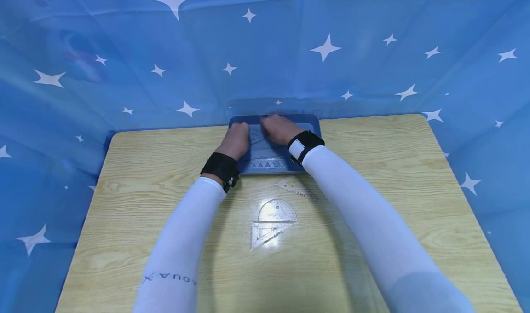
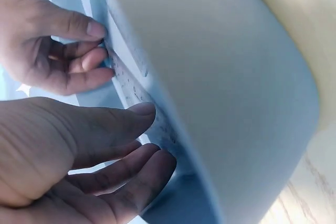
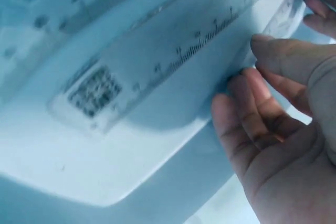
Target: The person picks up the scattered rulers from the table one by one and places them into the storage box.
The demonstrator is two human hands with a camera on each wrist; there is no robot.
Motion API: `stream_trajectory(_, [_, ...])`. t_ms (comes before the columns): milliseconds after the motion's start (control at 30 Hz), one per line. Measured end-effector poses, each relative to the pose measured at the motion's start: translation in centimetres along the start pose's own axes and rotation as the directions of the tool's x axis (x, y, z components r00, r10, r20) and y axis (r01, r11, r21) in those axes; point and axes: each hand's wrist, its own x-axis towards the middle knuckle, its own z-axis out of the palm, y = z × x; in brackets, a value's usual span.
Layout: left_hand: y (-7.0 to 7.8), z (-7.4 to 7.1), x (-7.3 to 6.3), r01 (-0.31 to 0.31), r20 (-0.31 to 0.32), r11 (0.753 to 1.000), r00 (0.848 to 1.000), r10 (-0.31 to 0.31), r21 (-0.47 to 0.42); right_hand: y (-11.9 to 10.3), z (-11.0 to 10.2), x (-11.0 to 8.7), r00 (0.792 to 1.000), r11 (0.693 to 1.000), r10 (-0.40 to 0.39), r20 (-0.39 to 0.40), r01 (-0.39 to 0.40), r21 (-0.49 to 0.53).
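Upper centre, left hand [image 1: 237, 140] and right hand [image 1: 279, 128] apparently pinch a clear ruler [image 2: 128, 82]; I'd hold it level inside the blue tray [image 1: 316, 126].

Head view bright; white glare on the pale wood-grain surface [image 1: 157, 202] around the clear plastic half-round protractor [image 1: 277, 211]; soft arm shadows. Wrist views hazy, blue-tinted; left: clear plastic drawing tool's [image 2: 131, 85] markings blurred.

A clear ruler [image 2: 135, 87] with dark marks is pinched by the left hand [image 2: 58, 145] and the right hand [image 2: 39, 27]. It is held by the side of a blue tray [image 2: 226, 77].
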Motion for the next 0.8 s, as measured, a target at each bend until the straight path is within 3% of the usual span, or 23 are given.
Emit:
stream_trajectory(267, [0.3, 0.3, 0.1, 0.019, 0.007, 1.000, 1.000, -0.019, 0.025, -0.1, -0.2, -0.2, 1.000, 1.000, 0.012, 0.022, -0.011, -0.017])
stream_trajectory(433, [0.4, 0.1, 0.1, 0.026, 0.024, 0.999, 0.999, -0.027, 0.022, 0.5, -0.6, -0.8, 0.996, 0.999, 0.033, 0.078, -0.034, 0.007])
stream_trajectory(667, [0.5, -0.9, -0.5, 0.023, 0.000, 0.999, 1.000, -0.023, 0.023, 1.6, -2.1, -1.7, 0.988, 0.997, 0.039, 0.149, -0.049, 0.058])
stream_trajectory(800, [0.7, -2.0, -1.2, 0.004, -0.027, 1.000, 1.000, -0.004, -0.007, 1.9, -3.0, -2.6, 0.989, 0.995, 0.042, 0.142, -0.054, 0.087])
